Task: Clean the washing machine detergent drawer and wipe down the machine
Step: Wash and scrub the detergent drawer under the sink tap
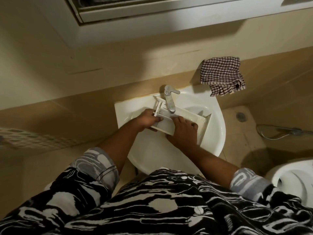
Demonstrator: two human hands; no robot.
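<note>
head view: the drawer (pixel 186 114) lies across the sink (pixel 218 133) at the centre of the frame, its far end tilted up against the tap (pixel 169 100) and its long body running right towards the basin's rim. the left hand (pixel 147 119) grips the drawer's left end, fingers curled round a thin white bar there. the right hand (pixel 185 131) holds the drawer's near side, fingers laid over the top and thumb tucked at the lower edge. whether water is running cannot be told. a checked cloth (pixel 221 75) sits crumpled on the ledge at upper right, well apart from the drawer. a toilet (pixel 296 178) shows at lower right, and a hose (pixel 274 133) lies on the floor at right.
</note>
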